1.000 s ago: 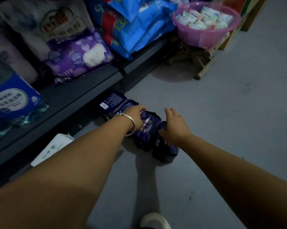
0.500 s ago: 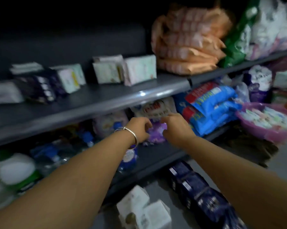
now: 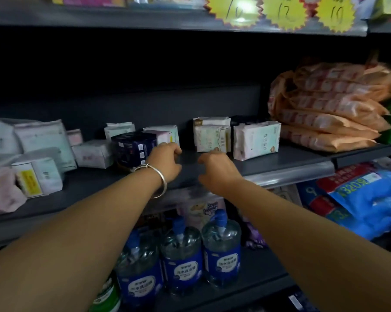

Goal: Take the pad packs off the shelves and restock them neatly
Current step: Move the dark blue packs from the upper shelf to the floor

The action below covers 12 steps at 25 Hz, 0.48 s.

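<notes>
My left hand's [image 3: 165,162] fingers [image 3: 175,152] were curled under beside the dark navy pack [image 3: 133,146]; whether they pinched its corner I could not tell. My right hand's [image 3: 219,168] fingers hung loosely bent, holding nothing, just short of the pale pad packs [image 3: 255,139]. Those stood upright mid-shelf [image 3: 280,162], soft crinkled plastic with print too blurred to read. More white packs [image 3: 43,140] lay jumbled at the left, partly cut off. Orange bags [image 3: 329,109] were stacked to the right. A metal bangle [image 3: 160,179] circled my left wrist.
</notes>
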Each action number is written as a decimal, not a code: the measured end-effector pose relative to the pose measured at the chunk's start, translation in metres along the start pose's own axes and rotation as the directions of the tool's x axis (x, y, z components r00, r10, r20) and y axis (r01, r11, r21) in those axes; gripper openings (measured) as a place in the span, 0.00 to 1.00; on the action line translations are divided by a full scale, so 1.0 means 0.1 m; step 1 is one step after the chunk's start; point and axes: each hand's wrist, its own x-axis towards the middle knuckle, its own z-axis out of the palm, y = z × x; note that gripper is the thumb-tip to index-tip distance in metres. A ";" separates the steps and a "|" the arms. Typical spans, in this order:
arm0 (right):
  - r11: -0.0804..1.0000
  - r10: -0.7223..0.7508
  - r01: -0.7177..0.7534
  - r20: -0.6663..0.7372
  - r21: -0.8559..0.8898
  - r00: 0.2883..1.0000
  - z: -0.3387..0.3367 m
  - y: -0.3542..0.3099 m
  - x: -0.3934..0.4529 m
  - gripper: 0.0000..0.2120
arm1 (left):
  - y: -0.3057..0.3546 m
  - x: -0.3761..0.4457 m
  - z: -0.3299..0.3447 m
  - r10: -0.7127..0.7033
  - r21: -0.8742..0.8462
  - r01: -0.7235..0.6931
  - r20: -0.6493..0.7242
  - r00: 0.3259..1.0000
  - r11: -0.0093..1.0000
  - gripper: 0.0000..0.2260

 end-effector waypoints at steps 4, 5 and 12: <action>0.995 -0.010 0.004 0.059 0.105 0.998 0.22 -0.11 0.45 0.24 | -0.37 0.25 -0.11 -0.083 0.085 0.098 -0.165 0.983 0.992 0.19; 0.990 -0.012 0.001 0.078 0.140 0.997 0.27 -0.18 0.58 0.27 | -0.48 0.30 -0.16 -0.108 0.102 0.128 -0.188 0.976 0.986 0.20; 0.916 0.023 -0.082 0.152 0.394 0.988 0.57 -0.82 1.36 0.49 | -1.14 0.49 -0.48 -0.225 0.146 0.252 -0.174 0.959 0.957 0.15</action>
